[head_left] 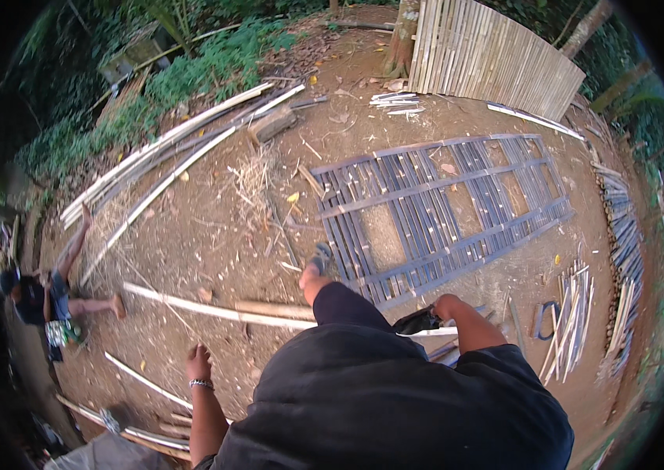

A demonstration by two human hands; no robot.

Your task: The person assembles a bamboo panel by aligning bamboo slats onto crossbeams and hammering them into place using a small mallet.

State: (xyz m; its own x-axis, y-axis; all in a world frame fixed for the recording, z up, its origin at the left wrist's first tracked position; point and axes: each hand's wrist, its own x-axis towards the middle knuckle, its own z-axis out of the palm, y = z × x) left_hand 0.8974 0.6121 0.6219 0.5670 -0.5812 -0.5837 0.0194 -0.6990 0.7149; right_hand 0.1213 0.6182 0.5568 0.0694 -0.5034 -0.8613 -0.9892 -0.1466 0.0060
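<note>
My left hand (199, 363), with a bracelet at its wrist, hangs over bare earth with its fingers curled in. Nothing shows in it. At my right side, my right hand (448, 307) is closed on a dark, limp, bag-like thing (416, 321), partly hidden by my body. Ahead of that hand, a panel of dark bamboo slats (426, 200) lies flat on the ground, with crosswise strips over it and gaps between groups of slats. One foot (314, 265) of mine is beside its near left corner. A pale split bamboo pole (191, 304) lies to my left.
A person (46, 301) sits at the far left, legs stretched out. Long bamboo strips (167, 149) lie beyond. A pale slatted panel (492, 59) leans by a tree trunk (404, 39). At right are thin sticks (569, 321), a bow saw (542, 321) and stacked dark slats (622, 227).
</note>
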